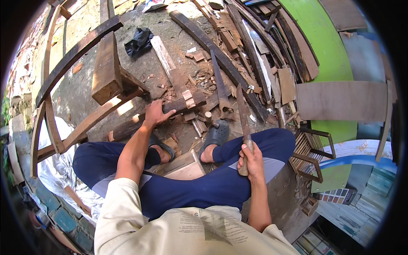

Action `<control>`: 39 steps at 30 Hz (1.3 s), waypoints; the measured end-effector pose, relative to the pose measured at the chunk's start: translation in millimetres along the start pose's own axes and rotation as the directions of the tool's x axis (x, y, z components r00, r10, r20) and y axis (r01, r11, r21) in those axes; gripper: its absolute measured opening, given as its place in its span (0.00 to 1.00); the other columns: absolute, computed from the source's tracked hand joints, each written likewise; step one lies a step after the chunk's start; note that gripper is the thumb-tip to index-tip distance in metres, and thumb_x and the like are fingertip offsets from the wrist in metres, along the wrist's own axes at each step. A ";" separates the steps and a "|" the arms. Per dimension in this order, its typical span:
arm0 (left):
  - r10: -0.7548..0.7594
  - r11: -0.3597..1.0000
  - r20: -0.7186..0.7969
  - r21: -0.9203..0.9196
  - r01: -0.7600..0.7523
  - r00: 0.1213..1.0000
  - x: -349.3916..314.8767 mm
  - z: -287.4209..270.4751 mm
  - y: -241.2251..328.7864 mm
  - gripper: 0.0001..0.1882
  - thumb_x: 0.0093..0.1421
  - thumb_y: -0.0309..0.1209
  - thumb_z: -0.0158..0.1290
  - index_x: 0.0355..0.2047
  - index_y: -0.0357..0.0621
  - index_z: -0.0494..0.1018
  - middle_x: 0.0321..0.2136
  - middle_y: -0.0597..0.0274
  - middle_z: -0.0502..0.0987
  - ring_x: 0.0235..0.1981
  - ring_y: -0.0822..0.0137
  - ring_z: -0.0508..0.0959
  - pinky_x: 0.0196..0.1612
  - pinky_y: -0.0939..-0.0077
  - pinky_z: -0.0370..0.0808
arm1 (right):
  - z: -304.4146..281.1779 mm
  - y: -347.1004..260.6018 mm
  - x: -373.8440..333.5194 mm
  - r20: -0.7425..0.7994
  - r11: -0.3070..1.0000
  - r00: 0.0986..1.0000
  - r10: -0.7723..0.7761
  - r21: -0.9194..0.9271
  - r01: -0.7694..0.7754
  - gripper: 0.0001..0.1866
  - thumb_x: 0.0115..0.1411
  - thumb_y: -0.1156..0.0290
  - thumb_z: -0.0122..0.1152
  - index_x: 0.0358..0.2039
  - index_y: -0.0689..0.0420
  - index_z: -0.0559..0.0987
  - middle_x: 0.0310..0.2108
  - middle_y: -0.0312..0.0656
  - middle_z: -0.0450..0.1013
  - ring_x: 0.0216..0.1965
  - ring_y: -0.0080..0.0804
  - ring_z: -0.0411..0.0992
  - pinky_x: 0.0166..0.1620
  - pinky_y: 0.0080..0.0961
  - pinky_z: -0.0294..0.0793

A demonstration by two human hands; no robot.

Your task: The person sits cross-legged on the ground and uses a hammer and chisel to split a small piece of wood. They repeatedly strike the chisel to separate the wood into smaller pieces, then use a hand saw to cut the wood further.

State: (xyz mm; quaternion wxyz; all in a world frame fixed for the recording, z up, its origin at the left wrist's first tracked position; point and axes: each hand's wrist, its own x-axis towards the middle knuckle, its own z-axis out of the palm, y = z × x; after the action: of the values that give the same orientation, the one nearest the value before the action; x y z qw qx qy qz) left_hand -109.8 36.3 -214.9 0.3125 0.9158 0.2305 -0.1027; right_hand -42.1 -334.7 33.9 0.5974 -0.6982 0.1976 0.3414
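Note:
My left hand (156, 113) presses down on a dark, rough length of wood (187, 104) that lies across the ground in front of my feet. My right hand (250, 159) grips the wooden handle of a long machete (242, 110), whose rusty blade points up and away over my right knee. I sit with knees apart in dark blue trousers, feet in dark sandals (216, 134). Wood chips lie around the gripped piece.
A curved wooden frame (76, 53) with a thick block (106, 70) stands to the left. Dark planks and offcuts (238, 46) pile up ahead. A black bag (138, 41), green curved panel (327, 46), plywood sheet (340, 101) and small slatted frame (308, 151) surround me.

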 end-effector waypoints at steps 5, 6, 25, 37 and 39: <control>0.155 0.973 -0.143 -0.147 -0.176 0.978 45.9 23.2 42.2 0.43 0.59 0.52 0.60 0.65 0.36 0.62 0.59 0.42 0.71 0.59 0.45 0.71 0.63 0.55 0.67 | 8.5 -0.3 5.0 -0.018 0.999 0.999 -0.026 -0.032 0.026 0.12 0.67 0.67 0.60 0.44 0.60 0.71 0.24 0.35 0.66 0.14 0.22 0.66 0.16 0.23 0.70; 0.180 0.971 -0.115 -0.137 -0.195 0.977 52.6 25.9 50.5 0.42 0.59 0.50 0.60 0.66 0.36 0.61 0.61 0.43 0.70 0.59 0.45 0.71 0.64 0.55 0.67 | 10.2 -1.6 5.5 -0.012 0.998 0.999 -0.047 -0.032 0.047 0.12 0.67 0.67 0.60 0.44 0.60 0.71 0.24 0.35 0.66 0.14 0.22 0.66 0.16 0.24 0.70; -0.366 0.920 -0.097 -0.186 0.344 0.926 69.9 -11.3 26.9 0.55 0.54 0.73 0.52 0.65 0.35 0.64 0.61 0.34 0.65 0.62 0.41 0.68 0.62 0.50 0.69 | 21.8 -5.8 16.9 -0.024 0.995 0.999 -0.047 -0.088 0.045 0.12 0.67 0.69 0.60 0.45 0.61 0.71 0.22 0.34 0.66 0.13 0.21 0.66 0.16 0.23 0.69; -0.081 0.995 0.532 -0.004 0.098 0.843 40.5 -17.8 -11.1 0.51 0.39 0.74 0.62 0.51 0.44 0.80 0.48 0.41 0.80 0.53 0.43 0.78 0.56 0.54 0.73 | 23.7 -5.8 18.9 -0.028 0.995 0.999 -0.041 -0.089 0.039 0.13 0.67 0.68 0.60 0.46 0.61 0.71 0.22 0.34 0.66 0.14 0.21 0.66 0.16 0.23 0.70; -0.049 0.995 0.455 0.101 0.004 0.889 35.0 -19.4 -7.0 0.42 0.41 0.63 0.67 0.47 0.42 0.79 0.45 0.44 0.80 0.50 0.44 0.79 0.52 0.54 0.76 | 25.1 -6.2 20.3 -0.020 0.994 0.999 -0.025 -0.110 0.023 0.15 0.66 0.67 0.61 0.48 0.61 0.71 0.24 0.35 0.66 0.15 0.21 0.67 0.17 0.22 0.71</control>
State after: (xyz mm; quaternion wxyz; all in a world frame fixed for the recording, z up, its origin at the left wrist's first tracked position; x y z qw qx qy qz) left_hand -81.9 65.6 -215.0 0.3113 0.8770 0.1578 -0.3303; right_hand -29.9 -306.4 22.3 0.5602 -0.7358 0.1765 0.3370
